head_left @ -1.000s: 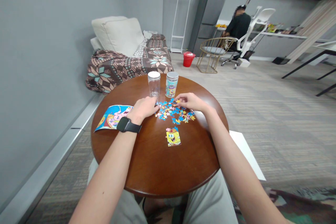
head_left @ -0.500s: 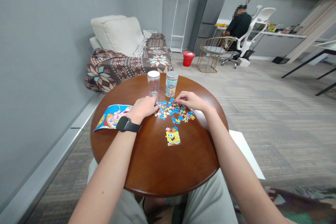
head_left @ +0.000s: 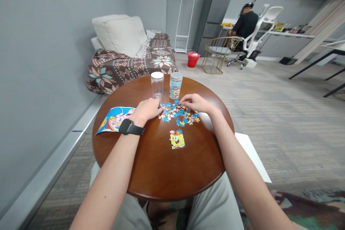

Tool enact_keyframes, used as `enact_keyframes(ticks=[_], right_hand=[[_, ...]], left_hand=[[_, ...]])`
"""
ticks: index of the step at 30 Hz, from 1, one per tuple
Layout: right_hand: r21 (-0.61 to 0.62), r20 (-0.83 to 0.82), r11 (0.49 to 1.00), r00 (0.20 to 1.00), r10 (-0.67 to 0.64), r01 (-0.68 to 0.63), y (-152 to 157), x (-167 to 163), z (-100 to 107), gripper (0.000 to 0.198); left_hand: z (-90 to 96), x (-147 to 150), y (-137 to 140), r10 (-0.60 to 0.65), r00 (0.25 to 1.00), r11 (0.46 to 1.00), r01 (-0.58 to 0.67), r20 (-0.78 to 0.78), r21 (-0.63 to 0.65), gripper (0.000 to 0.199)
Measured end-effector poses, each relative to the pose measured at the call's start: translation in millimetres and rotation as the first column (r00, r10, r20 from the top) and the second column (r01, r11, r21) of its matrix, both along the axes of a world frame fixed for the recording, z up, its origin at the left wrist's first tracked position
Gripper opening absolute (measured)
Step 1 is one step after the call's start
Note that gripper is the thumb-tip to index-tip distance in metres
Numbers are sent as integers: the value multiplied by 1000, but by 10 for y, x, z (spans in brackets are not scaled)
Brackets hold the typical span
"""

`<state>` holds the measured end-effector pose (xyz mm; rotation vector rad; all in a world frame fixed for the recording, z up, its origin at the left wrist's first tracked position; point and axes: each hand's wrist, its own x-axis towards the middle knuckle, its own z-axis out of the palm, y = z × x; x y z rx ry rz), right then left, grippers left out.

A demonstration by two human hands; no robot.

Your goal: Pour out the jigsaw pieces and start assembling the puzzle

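Note:
Loose jigsaw puzzle pieces, blue, yellow and pink, lie in a pile on the round brown table. At the pile's left edge rests my left hand, wearing a black watch, its thumb and forefinger apart. My right hand reaches over the upper right of the pile with bent fingers drawn together; whatever is between its fingertips is too small to make out. Nearer to me lies a joined puzzle section with a yellow cartoon face. A curled picture sheet lies left, partly behind my left hand.
Behind the pile stand a clear jar with a pale lid and a printed jar with a silver lid. Beyond the table are a covered sofa, a red bin, a wire chair and a person at the counter.
Both hands stay in nearly the same place at the pile. The view has shifted very slightly; the pieces and jars look unmoved.

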<state>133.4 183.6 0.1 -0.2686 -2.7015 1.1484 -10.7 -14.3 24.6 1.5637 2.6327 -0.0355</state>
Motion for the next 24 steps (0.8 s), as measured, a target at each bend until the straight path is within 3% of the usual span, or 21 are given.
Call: enact_keyframes(ticks=[5, 9, 14, 21, 24], right_hand=[[-19, 42, 1000, 999, 13, -12, -9, 17, 16, 29], [52, -10, 999, 1000, 13, -12, -35, 19, 41, 23], [22, -4, 1000, 1000, 5, -5, -31, 10, 32, 14], [95, -19, 995, 1000, -4, 6, 6, 2, 3, 18], [47, 4, 999, 1000, 5, -5, 2, 6, 12, 25]], left_hand=[[-5, -2, -3, 8, 1000, 1000, -8, 6, -8, 38], [0, 0, 1, 16, 1000, 1000, -16, 6, -17, 40], [-8, -7, 12, 13, 1000, 1000, -13, 6, -11, 40], [-8, -1, 3, 12, 1000, 1000, -12, 12, -4, 40], [-1, 4, -1, 14, 1000, 1000, -14, 11, 1, 39]])
